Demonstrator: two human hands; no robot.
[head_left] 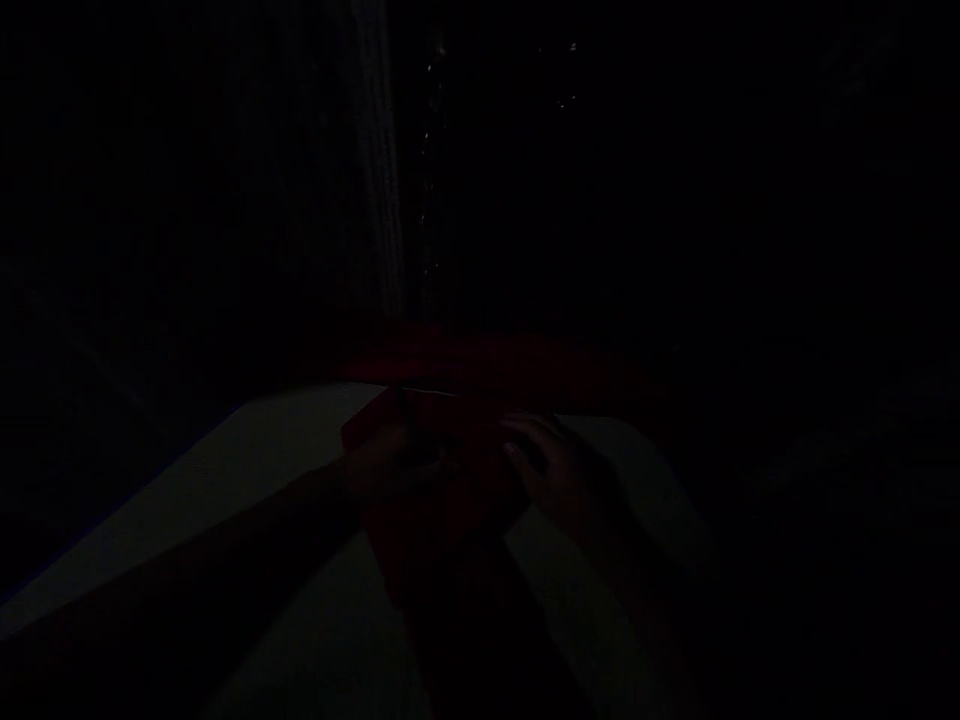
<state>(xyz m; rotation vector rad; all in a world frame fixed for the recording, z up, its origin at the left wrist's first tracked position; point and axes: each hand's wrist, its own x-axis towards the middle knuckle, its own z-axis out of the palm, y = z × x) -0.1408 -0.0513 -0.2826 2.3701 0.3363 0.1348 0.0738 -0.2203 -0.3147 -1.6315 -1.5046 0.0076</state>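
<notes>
The scene is very dark. A dark red piece of cloth or paper (442,500) lies on a pale flat surface (262,470) in front of me. My left hand (386,465) rests on its left part, and a thin dark object seems to stand near the fingers, but I cannot make it out. My right hand (551,470) lies flat on the red piece's right edge with fingers stretched toward the left. Whether either hand grips anything is lost in the dark.
More red material (487,360) stretches behind the pale surface. A faint pale vertical strip (379,200), perhaps a curtain or wall edge, rises at the back. The surface's left edge (150,480) runs diagonally. Everything else is black.
</notes>
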